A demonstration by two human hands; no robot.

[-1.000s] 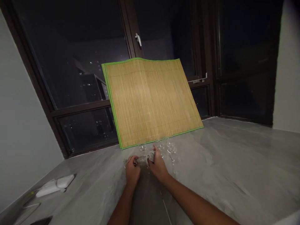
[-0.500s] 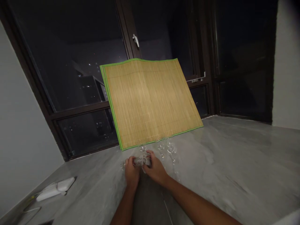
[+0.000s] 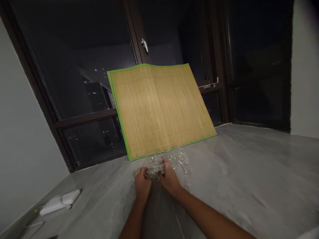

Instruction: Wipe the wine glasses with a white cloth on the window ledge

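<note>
Both of my hands are closed around a clear glass vessel (image 3: 152,171), tilted almost level, at the near edge of the grey marble-look sill. My left hand (image 3: 142,183) wraps its left part, and a clear rounded end pokes out beyond the fingers. At the right end, the fingers and thumb of my right hand (image 3: 170,177) curl round it. Blur and reflections hide the exact kind of vessel. Just behind stands a small clear glass (image 3: 152,158). Several more clear glasses, including a rounded one (image 3: 183,159), stand to the right of my right hand.
A bamboo mat (image 3: 161,109) with green edging leans against the dark window behind the glasses. A white bundled object (image 3: 59,201) with a cord lies at the left on the sill (image 3: 231,169). White walls flank the window.
My hands and the glass vessel have shifted slightly to the right. The vessel's right end looks turned, and my right hand has moved a little away from my left.
</note>
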